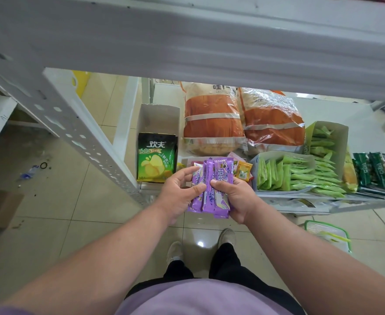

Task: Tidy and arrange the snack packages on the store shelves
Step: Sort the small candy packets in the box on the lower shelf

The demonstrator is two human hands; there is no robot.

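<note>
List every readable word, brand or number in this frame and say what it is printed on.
"欢夫" and "50": green chip bag in the open white box.
"哇!": top of the left orange bag.
Purple packets, gripped by left hand and right hand: large characters, partly covered, not readable.
Dark green packs: white characters cut off, unreadable.
Small print everywhere: too blurred.

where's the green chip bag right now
In the head view the green chip bag stands in a white box at the shelf's left end, left of the purple packets held in both hands.
</note>
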